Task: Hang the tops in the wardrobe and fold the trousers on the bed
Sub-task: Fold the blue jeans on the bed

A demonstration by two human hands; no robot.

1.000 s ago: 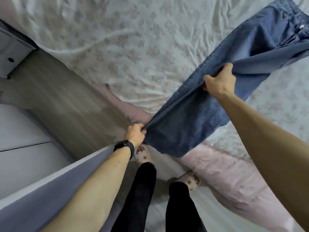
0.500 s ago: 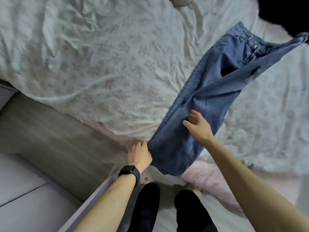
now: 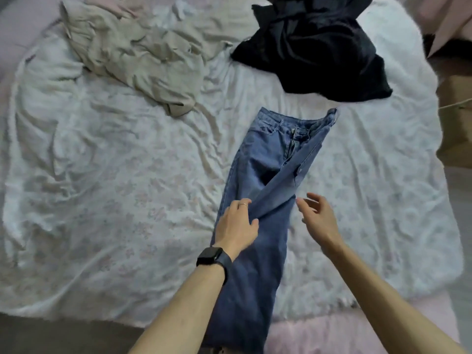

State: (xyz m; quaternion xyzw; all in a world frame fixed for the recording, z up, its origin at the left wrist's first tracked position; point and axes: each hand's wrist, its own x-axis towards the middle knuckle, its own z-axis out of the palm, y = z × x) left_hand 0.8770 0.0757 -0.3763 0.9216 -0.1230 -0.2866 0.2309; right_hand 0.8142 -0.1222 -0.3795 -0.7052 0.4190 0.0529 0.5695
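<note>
Since a moment ago the blue denim jeans (image 3: 265, 175) have dropped out of the air and now lie along the bed, and the view has swung up from the floor to take in the whole mattress. They rest lengthwise on the white quilted bed cover with a faint floral print (image 3: 127, 200), with the waistband and open fly at the far end. One leg is folded over the other, and the hems run off the near edge of the bed.

The left hand (image 3: 236, 226) has come off the hem and now rests on the denim at about thigh height. Its fingers (image 3: 240, 204) lie mostly straight and press on a diagonal fold. It wears a thin ring (image 3: 242, 205), and a black smartwatch (image 3: 212, 258) sits on the wrist. The right hand (image 3: 318, 218) has let go of the cloth. It hovers just beside the right edge of the jeans with its fingers spread and relaxed, holding nothing.

Farther up the bed, a crumpled beige garment (image 3: 143, 54) lies to the left and a heaped black garment (image 3: 314, 44) to the right, both apart from the jeans. A pink under-sheet (image 3: 332, 335) shows along the near edge, and a brown cardboard box (image 3: 457, 123) stands on the floor at the right.
</note>
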